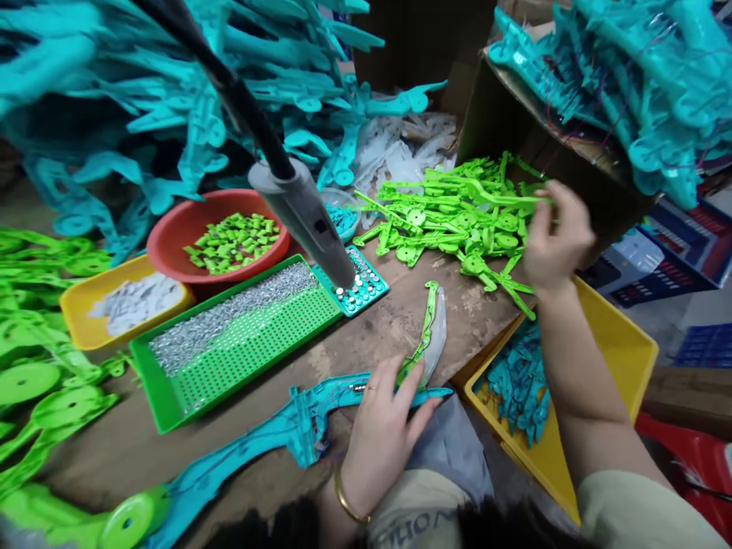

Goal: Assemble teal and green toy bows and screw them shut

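My left hand rests near the table's front edge, its fingers closed over the lower end of a slim green plastic part. A clear curved plastic piece lies along that part's right side. Partly under this hand is a long blue plastic shell with thin wires and a small spring-like metal piece. At the right, my right hand pinches the end of a long green plastic strip over the heap of green parts. Its fingertips are partly hidden.
A grey electric screwdriver hangs above a teal tray of screws. Beside it stand a green perforated tray, a red bowl and a yellow tray. A yellow bin sits right; blue shells are piled behind.
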A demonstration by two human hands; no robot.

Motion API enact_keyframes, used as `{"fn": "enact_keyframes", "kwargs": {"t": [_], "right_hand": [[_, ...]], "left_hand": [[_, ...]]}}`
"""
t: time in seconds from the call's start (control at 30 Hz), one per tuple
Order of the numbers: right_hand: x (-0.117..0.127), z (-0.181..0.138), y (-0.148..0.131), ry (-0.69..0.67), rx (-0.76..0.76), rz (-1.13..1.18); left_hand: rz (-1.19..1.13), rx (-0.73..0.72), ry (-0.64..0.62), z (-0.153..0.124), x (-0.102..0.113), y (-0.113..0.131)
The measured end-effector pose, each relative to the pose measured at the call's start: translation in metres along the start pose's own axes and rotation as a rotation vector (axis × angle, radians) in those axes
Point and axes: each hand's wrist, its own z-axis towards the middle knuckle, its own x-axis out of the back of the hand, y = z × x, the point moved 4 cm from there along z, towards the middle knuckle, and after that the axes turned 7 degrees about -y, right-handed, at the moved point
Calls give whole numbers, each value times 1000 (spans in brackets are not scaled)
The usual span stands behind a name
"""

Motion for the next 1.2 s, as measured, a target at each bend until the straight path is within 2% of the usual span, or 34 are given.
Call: {"fn": "enact_keyframes", "kwargs": {"t": [0.03,0.07,0.1,0.13,0.17,0.23,0.27,0.3,0.37,0.47,0.53,0.6,0.63,0.77,0.83,0.97,1.2], "right_hand": [[23,-2,-8,146,-7,147],[42,-6,-16,213,-8,286],[53,-10,-21,178,-34,400],[58,-15,-25,84,-78,500],[56,-23,-27,-64,-130,567],[41,-43,-29,-366,-201,554],[33,-55,-30,-459,-186,468],[26,-67,-33,-517,-126,351],[13,-93,-47,-610,122,152],[-1,-137,-81,-894,520,152],[-3,-156,-96,-1000,649,222],[-7,-157,-98,-996,617,228],[-11,-152,-92,-984,539,203],[-40,-116,-46,-1011,39,34],[-56,-103,-30,-1057,-44,7],[-73,-98,-21,-1087,-8,3],[-69,-100,-22,-1023,-1,107]], "left_hand": [[-151,44,60,1,7,1],[-326,97,120,1,12,1],[-516,153,169,3,17,0],[-713,204,183,4,18,-1],[-901,254,143,6,16,-1],[-1197,369,-33,9,5,1],[-1290,436,-109,8,-1,2],[-1352,503,-147,6,-6,2],[-1415,602,-111,2,-13,0],[-1424,633,-43,-2,-18,0],[-1363,564,-67,-3,-19,2],[-1147,441,-67,-3,-17,3],[-964,367,-44,-4,-15,2],[-112,97,15,-7,-19,-1],[112,16,-8,-8,-29,-5],[238,-50,27,-10,-40,-9],[248,-99,80,-11,-41,-11]]}}
